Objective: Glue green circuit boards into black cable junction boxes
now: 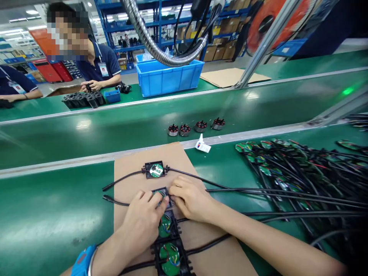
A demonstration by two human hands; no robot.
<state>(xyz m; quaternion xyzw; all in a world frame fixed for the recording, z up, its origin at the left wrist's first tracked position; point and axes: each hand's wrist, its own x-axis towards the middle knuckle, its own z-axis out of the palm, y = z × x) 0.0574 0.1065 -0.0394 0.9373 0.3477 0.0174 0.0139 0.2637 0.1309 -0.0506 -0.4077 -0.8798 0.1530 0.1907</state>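
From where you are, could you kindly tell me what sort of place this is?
Most likely an electronics assembly floor: green circuit boards sit in black housings, a heap of cabled boards lies to the right, and blue storage shelves stand behind.

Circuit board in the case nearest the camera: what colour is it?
The circuit board is green, best seen in the head view.

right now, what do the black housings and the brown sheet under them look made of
Black housings: probably moulded plastic, satin, judging by thin walls and side tabs. Brown sheet: likely cardboard or thick paper; its matte, plain tan face leaves which open.
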